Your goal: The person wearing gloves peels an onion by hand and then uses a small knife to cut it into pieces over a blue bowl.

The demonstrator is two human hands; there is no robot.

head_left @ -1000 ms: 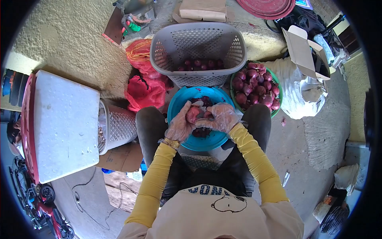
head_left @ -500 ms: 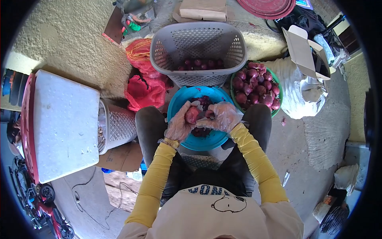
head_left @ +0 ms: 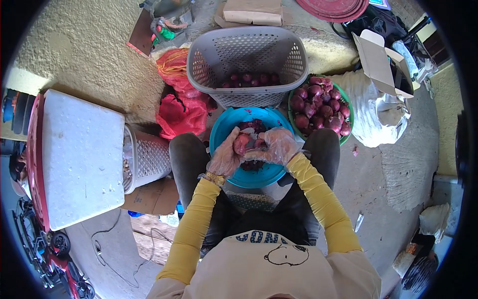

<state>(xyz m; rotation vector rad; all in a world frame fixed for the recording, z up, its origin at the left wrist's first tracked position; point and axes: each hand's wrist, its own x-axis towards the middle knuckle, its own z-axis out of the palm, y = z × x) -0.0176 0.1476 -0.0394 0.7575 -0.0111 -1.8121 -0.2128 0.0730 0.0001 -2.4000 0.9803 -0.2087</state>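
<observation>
Over the blue basin, my left hand is closed around a red onion. My right hand is at the onion's right side, fingers curled in toward it; whatever they grip is too small and covered to make out. Both hands wear clear plastic gloves. Dark purple onion skins lie in the basin beneath them. To the right, a green basket holds a heap of red onions. Behind the basin, a grey perforated basket has several smooth onions at its bottom.
Red mesh sacks slump left of the grey basket. A white foam box and a white perforated basket stand farther left. At right are a white sack and an opened cardboard box.
The onion has turned slightly in my left hand. My right fingers have shifted and opened out a little beside it. The baskets and basin stay where they were.
</observation>
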